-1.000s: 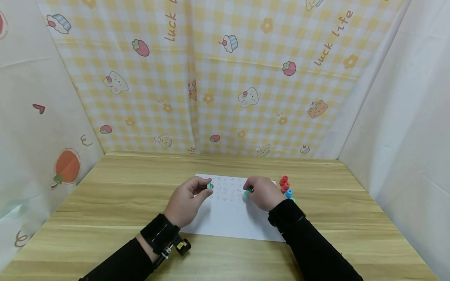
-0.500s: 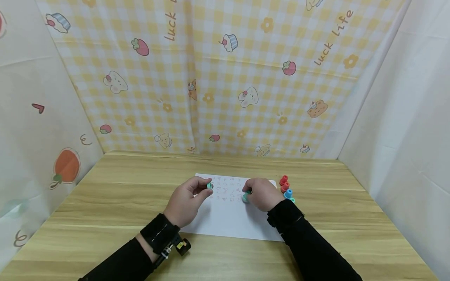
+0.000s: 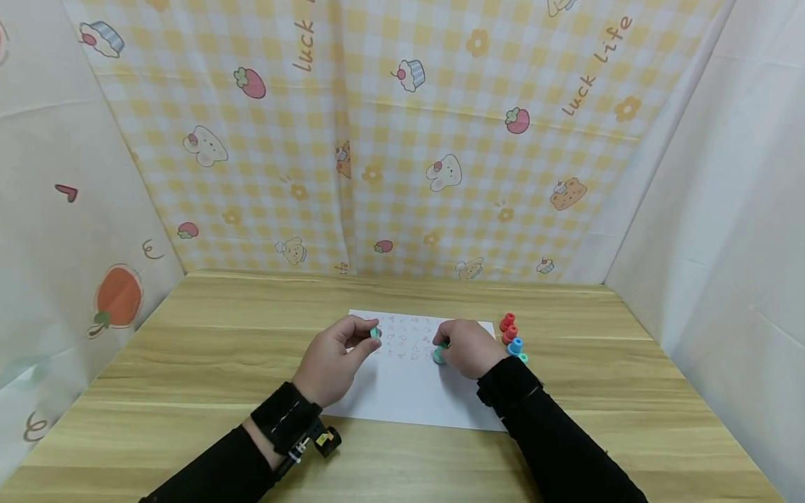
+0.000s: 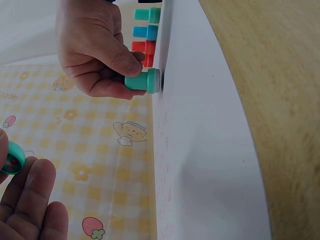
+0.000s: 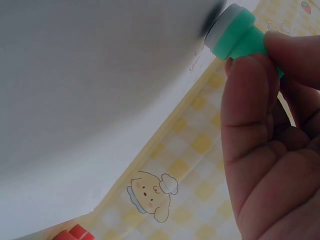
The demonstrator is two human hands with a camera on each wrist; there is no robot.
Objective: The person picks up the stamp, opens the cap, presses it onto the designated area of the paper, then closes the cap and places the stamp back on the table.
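Observation:
My left hand (image 3: 328,365) pinches a small green cap (image 3: 375,333) between thumb and fingers over the left side of a white sheet of paper (image 3: 409,402). In the left wrist view the open side of the cap (image 4: 15,159) shows red marks inside. With its thumb and fingers, my right hand (image 3: 473,348) grips a green toy stamp (image 5: 235,35) by the handle. The pale stamping face is turned down, close over the paper at the right end of rows of small red prints (image 3: 405,339).
Just right of the paper stand several more toy stamps in a line: two red ones (image 3: 508,322), a blue one (image 3: 516,346) and a green one (image 3: 523,358). The wooden table (image 3: 251,300) ends at a yellow checked cloth (image 3: 402,209) behind.
My right hand has shifted slightly left and toward me with the green stamp, then almost stopped. The left hand keeps its place with the cap.

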